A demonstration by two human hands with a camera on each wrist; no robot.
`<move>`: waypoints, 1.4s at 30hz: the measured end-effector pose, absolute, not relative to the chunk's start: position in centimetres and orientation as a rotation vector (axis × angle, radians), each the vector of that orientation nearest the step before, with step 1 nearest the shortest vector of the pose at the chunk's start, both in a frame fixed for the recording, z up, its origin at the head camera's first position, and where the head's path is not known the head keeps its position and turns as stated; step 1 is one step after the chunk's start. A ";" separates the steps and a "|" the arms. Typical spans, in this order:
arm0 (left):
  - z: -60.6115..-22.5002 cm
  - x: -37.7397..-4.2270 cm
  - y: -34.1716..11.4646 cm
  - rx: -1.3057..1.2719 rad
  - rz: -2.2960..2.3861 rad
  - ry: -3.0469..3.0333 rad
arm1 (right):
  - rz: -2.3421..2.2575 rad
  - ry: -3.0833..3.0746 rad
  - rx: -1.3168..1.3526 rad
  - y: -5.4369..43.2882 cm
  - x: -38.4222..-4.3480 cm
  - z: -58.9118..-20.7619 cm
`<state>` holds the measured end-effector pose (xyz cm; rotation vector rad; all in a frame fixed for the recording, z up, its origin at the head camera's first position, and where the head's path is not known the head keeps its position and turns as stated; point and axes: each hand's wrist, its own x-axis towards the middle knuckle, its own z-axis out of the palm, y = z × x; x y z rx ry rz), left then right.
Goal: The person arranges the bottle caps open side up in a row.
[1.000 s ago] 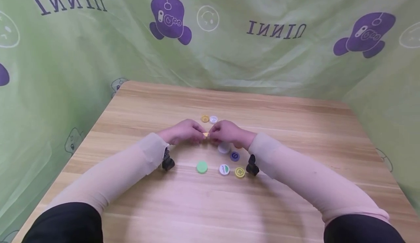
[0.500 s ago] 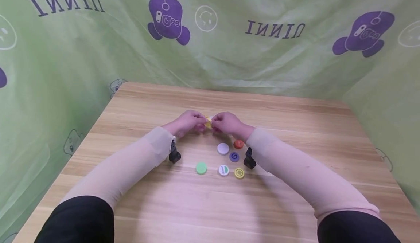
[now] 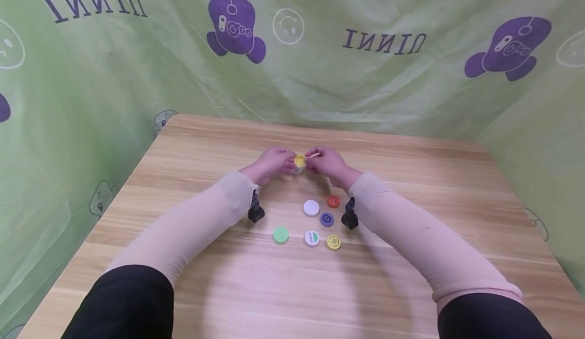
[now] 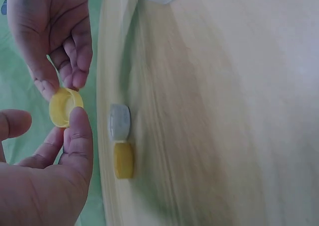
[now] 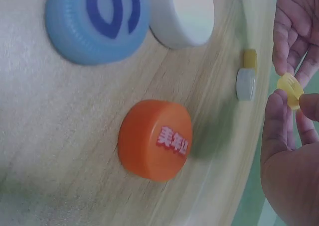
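Note:
Both hands meet at a yellow bottle cap (image 3: pixel 299 160) raised off the table near its far side. My left hand (image 3: pixel 274 162) holds its left side, and my right hand (image 3: pixel 330 164) pinches the right side. The cap's hollow inside shows in the left wrist view, with left fingertips at its lower rim and right fingertips at its upper rim. Under the hands, a whitish cap (image 4: pixel 119 122) and an orange-yellow cap (image 4: pixel 124 160) lie side by side on the table. In the head view the left hand hides the orange-yellow one.
Nearer the body lie several caps: white (image 3: pixel 311 208), red-orange (image 3: pixel 333 201), blue (image 3: pixel 326 219), green (image 3: pixel 281 235), white with green print (image 3: pixel 312 238) and yellow (image 3: pixel 333 242). The wooden table (image 3: pixel 411 176) ends at a green printed curtain (image 3: pixel 320 90).
Both hands have moved away from the body and slightly right, carrying the yellow bottle cap over the two far caps. It now shows its round face in the head view. The red-orange cap is uncovered.

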<state>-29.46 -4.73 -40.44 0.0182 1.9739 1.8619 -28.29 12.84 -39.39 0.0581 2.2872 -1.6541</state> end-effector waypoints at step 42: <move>-40.2 -29.2 -4.3 0.020 1.754 2.030 | -1.567 2.136 0.186 16.0 -28.6 -40.8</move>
